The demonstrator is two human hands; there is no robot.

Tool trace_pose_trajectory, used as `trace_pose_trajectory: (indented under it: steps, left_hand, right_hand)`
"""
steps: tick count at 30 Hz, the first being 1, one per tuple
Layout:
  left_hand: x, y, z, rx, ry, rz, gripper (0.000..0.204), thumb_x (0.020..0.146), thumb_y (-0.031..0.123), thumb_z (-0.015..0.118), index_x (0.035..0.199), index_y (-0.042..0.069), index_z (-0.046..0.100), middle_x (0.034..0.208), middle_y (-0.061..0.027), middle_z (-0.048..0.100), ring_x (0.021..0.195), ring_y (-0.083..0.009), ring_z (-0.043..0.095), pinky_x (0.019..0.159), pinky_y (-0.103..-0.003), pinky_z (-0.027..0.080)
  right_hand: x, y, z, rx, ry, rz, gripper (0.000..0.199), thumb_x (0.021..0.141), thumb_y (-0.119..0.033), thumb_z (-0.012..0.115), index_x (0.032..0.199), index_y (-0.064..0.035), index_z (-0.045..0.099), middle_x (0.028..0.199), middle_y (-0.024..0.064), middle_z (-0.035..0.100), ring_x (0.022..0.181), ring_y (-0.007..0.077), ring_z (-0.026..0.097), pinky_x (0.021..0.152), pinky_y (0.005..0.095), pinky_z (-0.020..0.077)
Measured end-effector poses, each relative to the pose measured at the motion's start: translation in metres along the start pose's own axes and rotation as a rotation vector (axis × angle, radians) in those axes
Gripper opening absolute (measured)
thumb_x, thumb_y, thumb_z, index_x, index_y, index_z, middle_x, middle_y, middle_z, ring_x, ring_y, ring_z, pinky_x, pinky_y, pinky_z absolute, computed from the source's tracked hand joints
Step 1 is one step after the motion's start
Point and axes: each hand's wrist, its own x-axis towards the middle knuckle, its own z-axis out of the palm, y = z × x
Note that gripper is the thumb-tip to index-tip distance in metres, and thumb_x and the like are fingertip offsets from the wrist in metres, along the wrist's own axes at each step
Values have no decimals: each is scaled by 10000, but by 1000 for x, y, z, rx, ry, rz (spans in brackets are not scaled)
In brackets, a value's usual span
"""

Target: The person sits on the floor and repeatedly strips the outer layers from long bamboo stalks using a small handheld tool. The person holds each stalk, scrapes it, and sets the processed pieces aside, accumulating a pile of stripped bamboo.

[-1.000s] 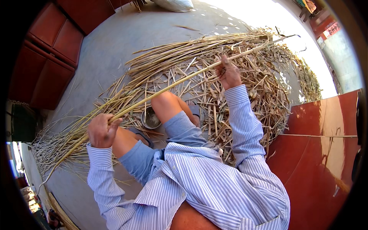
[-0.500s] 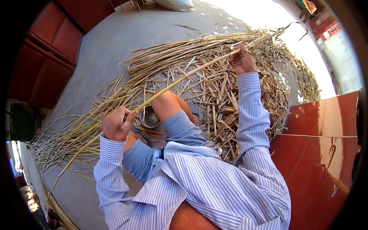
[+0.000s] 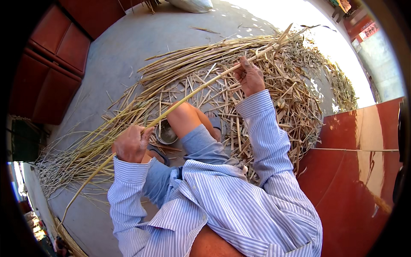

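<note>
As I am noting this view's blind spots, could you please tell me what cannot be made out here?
All in the head view:
- the stretch of the held stalk inside the left hand: hidden by that hand
- the right part of the round bowl: hidden by the knee
- the top of the pale sack: cut off by the upper edge
</note>
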Motion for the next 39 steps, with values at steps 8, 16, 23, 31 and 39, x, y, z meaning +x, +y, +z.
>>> trace_pose_trajectory:
  steps: [8,16,23,31,39]
  left_hand:
    - [-36,-49,-56,-39,-118,-137,282,805,287,749,777,45,607,655,-110,579,540,-274,563,490,-362,429]
    - [10,15,0,-115,-29,15,193,812,186,740,799,25,633,664,-110,596,574,-253,593,512,-344,447]
    - [22,16,-13,-385,-126,-292,276,832,228,747,756,9,595,627,-83,623,535,-130,561,497,-268,426]
    - [10,-4,-16,-549,-246,-357,280,853,212,732,764,-9,585,586,-49,540,524,-96,448,476,-270,361]
    - [15,10,2,-650,-264,-371,345,915,277,666,736,9,543,576,16,455,538,-56,367,474,-242,311]
  right_hand:
    - [31,-16,-46,-29,-67,140,223,918,-279,644,910,-57,625,730,43,646,631,122,629,529,234,538]
    - [-13,10,-17,15,-209,157,179,927,-212,634,968,-38,636,838,89,699,671,142,669,573,237,566]
    - [-1,-7,-21,191,-402,-125,155,938,-162,607,1026,-37,638,936,99,691,847,181,678,694,295,593]
    - [33,-30,-66,265,-249,-114,165,939,-185,605,1017,-46,647,907,84,695,841,196,684,691,294,599]
    - [47,-37,-100,268,-175,-64,239,945,-257,597,1074,-56,603,969,72,674,886,174,658,748,308,578]
